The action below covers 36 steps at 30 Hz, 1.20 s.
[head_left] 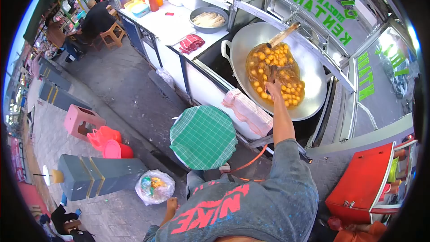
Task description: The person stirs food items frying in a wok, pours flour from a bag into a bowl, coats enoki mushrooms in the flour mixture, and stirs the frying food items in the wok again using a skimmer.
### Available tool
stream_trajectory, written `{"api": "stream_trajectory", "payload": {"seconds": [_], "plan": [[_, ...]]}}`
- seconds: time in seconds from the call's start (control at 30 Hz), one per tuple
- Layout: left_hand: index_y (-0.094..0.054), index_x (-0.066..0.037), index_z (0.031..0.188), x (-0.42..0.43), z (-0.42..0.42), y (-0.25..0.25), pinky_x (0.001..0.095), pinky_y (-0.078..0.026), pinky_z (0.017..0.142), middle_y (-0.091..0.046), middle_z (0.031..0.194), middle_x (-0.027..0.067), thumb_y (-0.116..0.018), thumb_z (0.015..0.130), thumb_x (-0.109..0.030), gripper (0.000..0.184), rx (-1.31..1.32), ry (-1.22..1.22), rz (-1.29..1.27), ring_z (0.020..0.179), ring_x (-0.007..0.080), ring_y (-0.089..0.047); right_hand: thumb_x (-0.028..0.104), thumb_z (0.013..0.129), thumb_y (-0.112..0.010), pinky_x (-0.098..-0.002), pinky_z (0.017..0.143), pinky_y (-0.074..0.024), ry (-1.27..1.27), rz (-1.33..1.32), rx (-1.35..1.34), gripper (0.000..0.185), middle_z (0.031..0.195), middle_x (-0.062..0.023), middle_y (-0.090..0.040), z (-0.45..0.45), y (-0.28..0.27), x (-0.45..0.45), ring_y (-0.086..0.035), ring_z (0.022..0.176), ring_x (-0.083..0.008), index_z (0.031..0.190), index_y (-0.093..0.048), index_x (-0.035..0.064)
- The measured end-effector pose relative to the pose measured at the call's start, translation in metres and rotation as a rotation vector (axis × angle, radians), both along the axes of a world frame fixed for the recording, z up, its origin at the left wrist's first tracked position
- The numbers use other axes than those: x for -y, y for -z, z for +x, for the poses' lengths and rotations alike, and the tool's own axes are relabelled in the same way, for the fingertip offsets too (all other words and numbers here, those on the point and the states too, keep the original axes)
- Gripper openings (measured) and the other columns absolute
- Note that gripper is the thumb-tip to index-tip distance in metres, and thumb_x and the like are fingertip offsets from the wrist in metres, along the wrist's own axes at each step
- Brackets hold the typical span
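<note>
My right hand is closed round the dark handle of a stirring tool; its working end is sunk in the oil and cannot be made out. Round golden balls float in the brown frying oil of a big metal wok. Over the wok's far side lies a second tool with a thick wooden handle. My left hand hangs low by my side, fingers curled in, with nothing visible in it. Near it on the ground is a clear plastic bag with scraps inside.
A green checked cloth covers a round container beside the cart. On the counter stand a grey bowl of pale sticks, sauce bottles and a red cloth. A folded cloth hangs at the cart's edge. Bollards stand left.
</note>
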<state>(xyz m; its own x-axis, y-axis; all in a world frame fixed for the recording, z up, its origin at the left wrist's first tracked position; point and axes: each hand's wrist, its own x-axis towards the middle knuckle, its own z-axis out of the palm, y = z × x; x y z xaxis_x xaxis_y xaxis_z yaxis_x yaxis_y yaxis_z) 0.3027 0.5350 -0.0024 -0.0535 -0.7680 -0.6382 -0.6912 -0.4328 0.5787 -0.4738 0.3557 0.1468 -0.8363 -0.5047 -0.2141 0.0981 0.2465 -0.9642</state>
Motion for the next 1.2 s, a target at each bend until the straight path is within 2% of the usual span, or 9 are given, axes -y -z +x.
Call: {"api": "stream_trajectory", "payload": {"seconds": [0.1,0.17,0.2,0.3,0.5,0.67,0.77,0.97,1.2], "plan": [[-0.06,-0.003,0.075,0.013,0.007,0.017,0.0307,-0.042,0.037,-0.052,0.059,0.006,-0.053,0.086,-0.024,0.025,-0.069,0.158,-0.083,0.047,0.0172,-0.056,-0.001,0.069,-0.056,-0.0311,0.037,-0.0406,-0.063,0.011,-0.119,0.018,0.06,-0.01,-0.051,0.007,0.008,0.008,-0.05,0.043,-0.0169,0.084,-0.046,-0.0003],[-0.059,-0.002,0.075,0.031,-0.004,0.013,0.0305,-0.044,0.037,-0.052,0.061,0.0052,-0.053,0.086,-0.023,0.024,0.056,0.08,0.108,0.049,0.0165,-0.056,0.0,0.069,-0.056,-0.0312,0.038,-0.0417,-0.13,0.082,-0.339,0.021,0.061,-0.0107,-0.053,0.013,0.021,0.0,-0.051,0.044,-0.0173,0.089,-0.049,-0.0024],[-0.058,-0.002,0.075,0.032,-0.006,0.014,0.0308,-0.044,0.037,-0.052,0.062,0.005,-0.054,0.086,-0.024,0.025,0.02,0.145,0.025,0.049,0.0166,-0.056,0.003,0.072,-0.056,-0.0328,0.044,-0.0454,-0.134,0.109,-0.436,0.036,0.066,-0.0151,-0.057,0.027,0.012,-0.006,-0.055,0.049,-0.0189,0.107,-0.052,-0.0043],[-0.059,-0.002,0.08,0.046,-0.026,0.038,0.0304,-0.044,0.037,-0.052,0.061,0.0051,-0.056,0.087,-0.024,0.023,-0.046,-0.141,0.155,0.05,0.0166,-0.057,0.007,0.074,-0.056,-0.0391,0.057,-0.051,-0.149,0.249,-0.707,0.05,0.074,-0.0218,-0.06,0.052,0.006,-0.023,-0.062,0.064,-0.0253,0.123,-0.05,0.0025],[-0.063,-0.002,0.093,0.077,-0.08,0.049,0.0286,-0.042,0.036,-0.059,0.066,0.0087,-0.057,0.087,-0.022,0.022,-0.174,-0.057,0.103,0.048,0.0169,-0.057,0.008,0.072,-0.057,-0.049,0.08,-0.0482,-0.401,0.666,-0.967,0.054,0.107,-0.0251,-0.058,0.129,-0.066,-0.102,-0.059,0.095,-0.0393,0.126,-0.052,0.0141],[-0.064,-0.002,0.092,0.091,-0.105,0.057,0.0279,-0.041,0.036,-0.059,0.066,0.0074,-0.057,0.086,-0.021,0.021,-0.207,0.072,0.075,0.048,0.0147,-0.056,0.005,0.069,-0.063,-0.0435,0.066,-0.0511,-0.429,0.751,-1.24,0.052,0.098,-0.0154,-0.054,0.144,-0.084,-0.191,-0.061,0.087,-0.033,0.12,-0.052,0.0142],[-0.064,-0.001,0.092,0.097,-0.109,0.059,0.0278,-0.041,0.036,-0.059,0.066,0.0069,-0.057,0.085,-0.021,0.021,-0.186,0.06,0.092,0.047,0.0144,-0.056,0.003,0.069,-0.061,-0.0421,0.068,-0.051,-0.323,0.784,-1.27,0.055,0.097,-0.0118,-0.056,0.144,-0.12,-0.239,-0.06,0.09,-0.0304,0.121,-0.051,0.0145],[-0.064,0.001,0.09,0.091,-0.098,0.069,0.0286,-0.041,0.036,-0.06,0.065,0.0081,-0.057,0.085,-0.02,0.023,-0.143,0.119,0.096,0.046,0.0149,-0.055,0.0,0.07,-0.056,-0.0446,0.071,-0.0502,-0.028,0.833,-1.134,0.055,0.096,-0.0127,-0.06,0.088,-0.109,-0.259,-0.059,0.091,-0.0325,0.124,-0.049,0.0131],[-0.065,0.001,0.089,0.066,-0.049,0.069,0.0298,-0.042,0.036,-0.057,0.059,0.007,-0.058,0.085,-0.024,0.026,-0.163,0.028,0.094,0.042,0.0149,-0.053,0.019,0.077,-0.063,-0.0475,0.079,-0.0487,0.193,0.885,-0.813,0.051,0.102,-0.0206,-0.06,-0.015,-0.081,-0.191,-0.06,0.096,-0.0373,0.125,-0.046,0.0121]]}}
